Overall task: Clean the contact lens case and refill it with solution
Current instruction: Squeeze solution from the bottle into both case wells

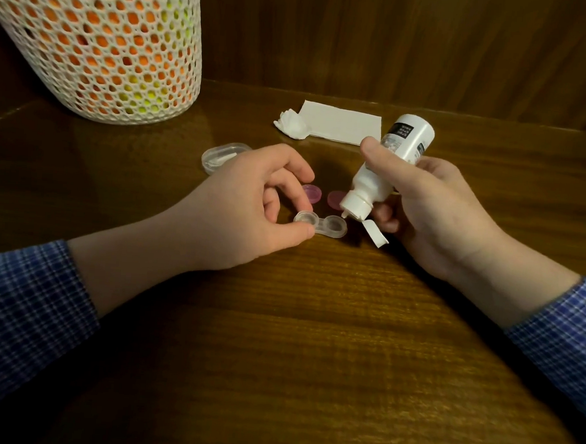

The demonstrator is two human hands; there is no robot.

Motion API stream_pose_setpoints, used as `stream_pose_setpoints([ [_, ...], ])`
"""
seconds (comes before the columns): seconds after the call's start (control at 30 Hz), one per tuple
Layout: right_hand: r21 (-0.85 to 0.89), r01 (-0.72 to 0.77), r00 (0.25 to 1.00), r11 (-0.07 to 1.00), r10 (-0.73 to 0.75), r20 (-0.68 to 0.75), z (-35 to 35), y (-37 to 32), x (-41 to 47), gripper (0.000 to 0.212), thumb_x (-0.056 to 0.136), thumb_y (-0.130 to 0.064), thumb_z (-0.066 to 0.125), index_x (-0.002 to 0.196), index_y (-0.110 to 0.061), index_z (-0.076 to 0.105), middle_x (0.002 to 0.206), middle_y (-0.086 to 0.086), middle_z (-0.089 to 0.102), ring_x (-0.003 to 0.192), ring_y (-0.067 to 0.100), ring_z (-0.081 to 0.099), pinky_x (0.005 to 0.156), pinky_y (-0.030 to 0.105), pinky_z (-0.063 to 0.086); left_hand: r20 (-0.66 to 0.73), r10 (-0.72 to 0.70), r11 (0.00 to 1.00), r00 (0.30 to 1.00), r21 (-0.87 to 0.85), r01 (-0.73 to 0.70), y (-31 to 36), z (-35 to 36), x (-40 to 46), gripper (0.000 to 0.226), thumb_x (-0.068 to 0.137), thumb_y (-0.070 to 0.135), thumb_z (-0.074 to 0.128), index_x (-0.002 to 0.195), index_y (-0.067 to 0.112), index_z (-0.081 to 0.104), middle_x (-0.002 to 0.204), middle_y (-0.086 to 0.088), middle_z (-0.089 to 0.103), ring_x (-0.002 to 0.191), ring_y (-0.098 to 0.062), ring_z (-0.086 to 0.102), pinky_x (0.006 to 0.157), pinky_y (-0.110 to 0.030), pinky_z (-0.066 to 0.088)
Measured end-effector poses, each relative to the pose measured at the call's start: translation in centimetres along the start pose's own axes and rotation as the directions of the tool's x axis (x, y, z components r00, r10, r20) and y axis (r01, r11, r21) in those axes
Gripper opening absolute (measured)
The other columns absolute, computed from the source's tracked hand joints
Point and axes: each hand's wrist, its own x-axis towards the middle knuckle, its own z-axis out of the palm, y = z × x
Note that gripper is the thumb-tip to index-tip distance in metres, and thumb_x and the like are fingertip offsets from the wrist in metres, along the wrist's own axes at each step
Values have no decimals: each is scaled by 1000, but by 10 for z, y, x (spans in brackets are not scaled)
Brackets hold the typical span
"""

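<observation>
A clear two-well contact lens case (pixel 320 224) lies on the wooden table (pixel 312 326) with both wells uncapped. My left hand (pixel 251 202) pinches its left well between thumb and forefinger. My right hand (pixel 433 209) grips a white solution bottle (pixel 387 169), tipped nozzle-down, its tip just above the right well. The bottle's flip cap (pixel 375 234) hangs open below it. Two pink caps (pixel 311 193) (pixel 336 199) lie just behind the case.
A clear plastic lidded box (pixel 220 155) sits behind my left hand. A crumpled tissue (pixel 292 124) and a folded white tissue (pixel 342 122) lie at the back. A white mesh basket (pixel 96 41) stands at the back left, and a wooden wall (pixel 399 39) closes the rear.
</observation>
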Motion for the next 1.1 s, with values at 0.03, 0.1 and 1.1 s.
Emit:
stream_pose_setpoints([
  [0.03, -2, 3, 1000, 1000, -3, 2, 1, 1, 0, 21, 92, -36, 73, 94, -17, 66, 70, -4, 67, 52, 8, 49, 44, 18, 37, -3, 5, 1000, 1000, 3, -5, 0, 0, 0, 51, 79, 23, 88, 121, 27, 61, 97, 19, 75, 67, -21, 68, 58, -27, 58],
  [0.1, 4, 16, 1000, 1000, -16, 10, 1, 1, 0, 16, 93, -33, 73, 94, -18, 67, 71, -4, 68, 55, 8, 51, 44, 18, 37, -7, 11, 1000, 1000, 5, -11, 0, 0, 0, 51, 78, 23, 88, 121, 26, 61, 96, 20, 75, 66, -21, 68, 57, -27, 58],
  [1.1, 21, 11, 999, 1000, -12, 36, 5, 1, 0, 7, 94, -28, 73, 93, -22, 69, 77, -1, 70, 98, 48, 67, 44, 18, 39, -14, 8, 1000, 1000, -1, -8, 0, 0, 1, 48, 80, 23, 87, 120, 26, 62, 95, 20, 76, 64, -20, 67, 58, -29, 59],
])
